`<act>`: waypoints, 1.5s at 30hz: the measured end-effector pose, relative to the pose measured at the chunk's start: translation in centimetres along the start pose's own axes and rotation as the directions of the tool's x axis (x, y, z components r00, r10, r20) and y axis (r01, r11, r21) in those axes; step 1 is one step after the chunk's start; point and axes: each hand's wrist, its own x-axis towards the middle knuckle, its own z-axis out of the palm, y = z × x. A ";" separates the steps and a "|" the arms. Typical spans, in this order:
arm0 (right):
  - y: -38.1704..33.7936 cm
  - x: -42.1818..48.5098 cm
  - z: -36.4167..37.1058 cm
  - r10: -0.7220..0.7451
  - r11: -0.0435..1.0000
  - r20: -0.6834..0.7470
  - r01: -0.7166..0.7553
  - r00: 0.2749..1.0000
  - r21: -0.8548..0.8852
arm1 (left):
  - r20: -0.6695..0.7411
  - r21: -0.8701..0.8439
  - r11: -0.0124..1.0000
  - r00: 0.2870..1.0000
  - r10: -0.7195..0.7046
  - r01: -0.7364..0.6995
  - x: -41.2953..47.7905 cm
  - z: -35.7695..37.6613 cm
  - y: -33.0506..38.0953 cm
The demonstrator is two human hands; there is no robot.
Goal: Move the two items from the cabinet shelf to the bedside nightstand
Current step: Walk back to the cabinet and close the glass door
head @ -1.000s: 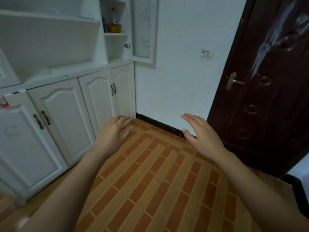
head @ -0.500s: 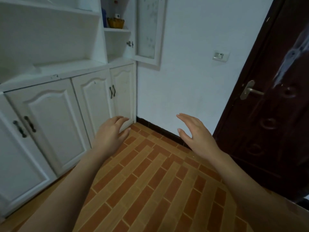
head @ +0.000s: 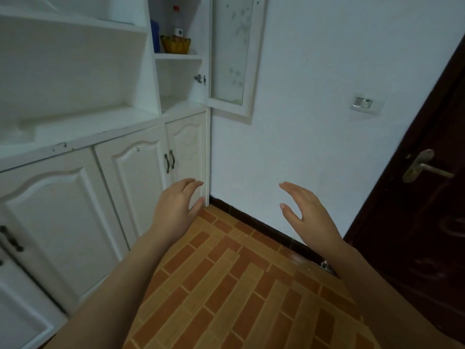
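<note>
Both bare hands are held out at mid-height over the floor, palms turned toward each other, with clear space between them. The left hand (head: 176, 210) is spread loosely, fingers slightly curved and nothing grasped; its fingertips are seen in front of the right-hand edge of the white panelled lower cabinet (head: 141, 182), though contact cannot be told. The right hand (head: 308, 217) is likewise open and empty, thumb apart from the fingers, and is seen against the white plastered wall (head: 314, 84).

Below the hands, an unobstructed stretch of orange and brown brick-pattern tiled floor (head: 234, 298) is bounded by a dark skirting strip (head: 251, 222) along the wall. To the right, the space is closed by a dark brown wooden door (head: 427, 235) with a brass lever handle (head: 422, 167).

Above the lower cabinet, a narrow white shelf compartment (head: 178, 56) stands exposed, its frosted-glass door (head: 232, 51) swung out against the wall. On the upper shelf, a yellow woven basket (head: 176, 44) is set at the front edge, with a clear bottle with a red cap (head: 177, 21) behind it and a blue object (head: 154, 36) just to its left. A white wall switch plate (head: 367, 104) is mounted between the glass door and the wooden door.
</note>
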 end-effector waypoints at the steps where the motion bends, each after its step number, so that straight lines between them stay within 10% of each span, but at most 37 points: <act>1: 0.5 1.4 0.5 -0.001 1.000 0.001 0.001 1.000 0.002 | -0.001 -0.004 1.000 1.000 -0.004 0.004 1.3 0.6 -0.5; 29: 19.3 41.1 11.3 -0.126 0.988 -0.015 0.127 0.992 0.089 | -0.086 0.068 0.992 0.992 -0.097 0.103 38.4 16.6 -10.9; 45: 25.1 63.5 17.6 0.039 0.991 -0.108 -0.024 0.993 0.133 | -0.055 0.075 0.997 0.998 -0.012 0.016 61.0 22.5 -22.1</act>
